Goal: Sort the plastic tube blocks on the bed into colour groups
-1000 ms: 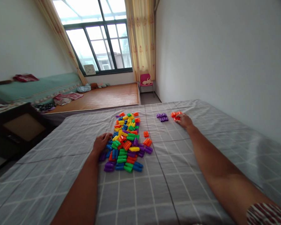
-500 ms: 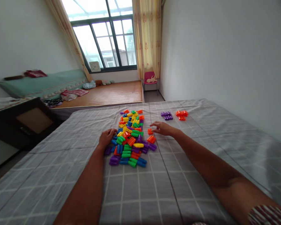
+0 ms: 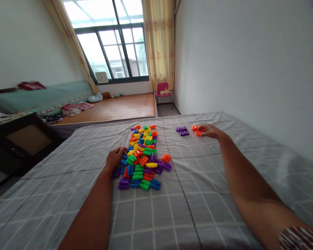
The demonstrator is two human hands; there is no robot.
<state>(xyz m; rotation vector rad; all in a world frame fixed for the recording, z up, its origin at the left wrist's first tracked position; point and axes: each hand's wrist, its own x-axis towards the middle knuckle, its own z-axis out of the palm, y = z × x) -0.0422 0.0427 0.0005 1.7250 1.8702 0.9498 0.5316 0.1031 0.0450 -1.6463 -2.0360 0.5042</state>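
Note:
My left hand [image 3: 115, 158] lies palm down at the left edge of a long heap of plastic building blocks [image 3: 138, 168]. Its fingers are loosely apart and appear to hold nothing. The heap mixes purple, blue, green, yellow and orange pieces shaped like joined tubes. Farther off to the right, my right hand [image 3: 210, 131] is at a small cluster of orange blocks [image 3: 195, 128], its fingers closed on an orange block that they partly hide. Just left of that cluster sits a small group of purple blocks [image 3: 182, 131].
A grey checked sheet [image 3: 156, 222] covers the surface under the blocks. Beyond it stands a bed with a brown mat [image 3: 125, 106]. A dark cabinet [image 3: 18, 139] is at the left, a pink chair [image 3: 162, 86] near the window, and a white wall [image 3: 245, 69] along the right.
My right hand has moved right and away from me, from beside the heap to the orange cluster. The small orange block near its fingers has left its spot. My left hand stays by the heap.

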